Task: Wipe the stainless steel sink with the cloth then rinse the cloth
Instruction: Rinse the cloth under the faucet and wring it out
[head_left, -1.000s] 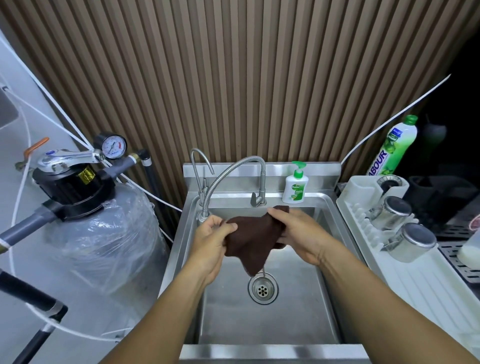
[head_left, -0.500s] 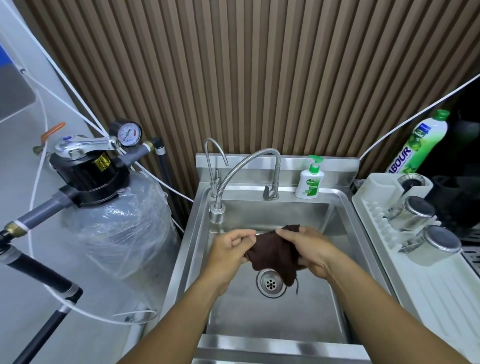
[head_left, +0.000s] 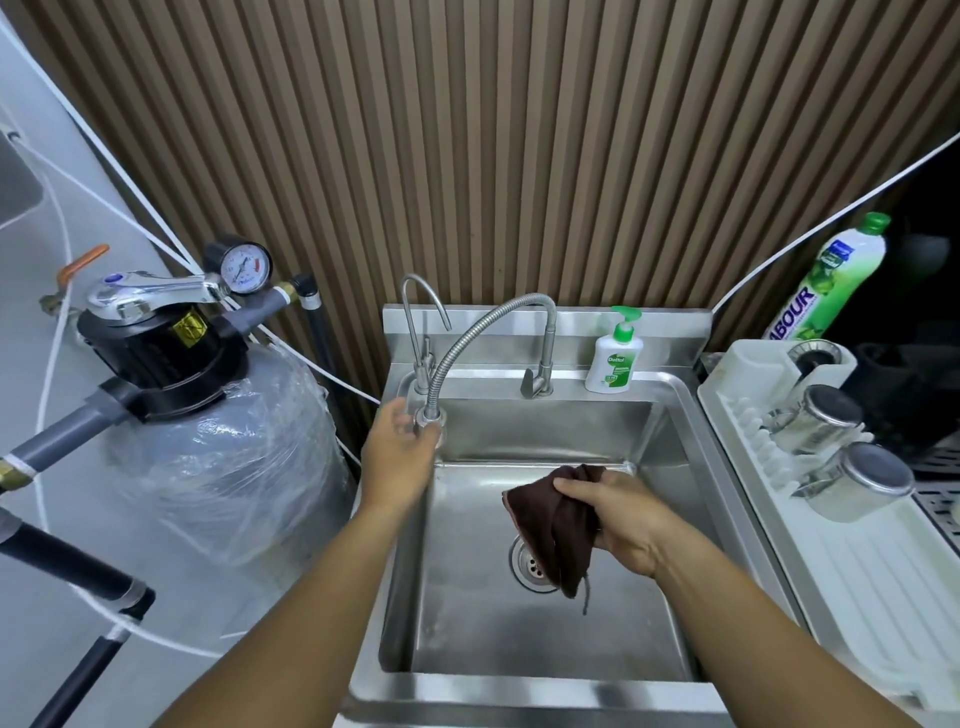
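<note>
Only one cam here, wide-angle, worn on the head: looks forward and down, pretty close over the sink (head_left: 545, 431), slatted wall (head_left: 519, 156) up at 12 o'clock.

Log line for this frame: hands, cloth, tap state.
left hand: at flexible faucet nozzle, grip unclear | right hand: holds brown cloth over sink drain | water: none visible

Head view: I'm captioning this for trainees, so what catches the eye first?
The right hand grips a dark brown cloth over the drain of the steel sink. The left hand, blurred, is at the hose tap's nozzle, back left. A plastic-wrapped filter tank stands left of the sink.
</note>
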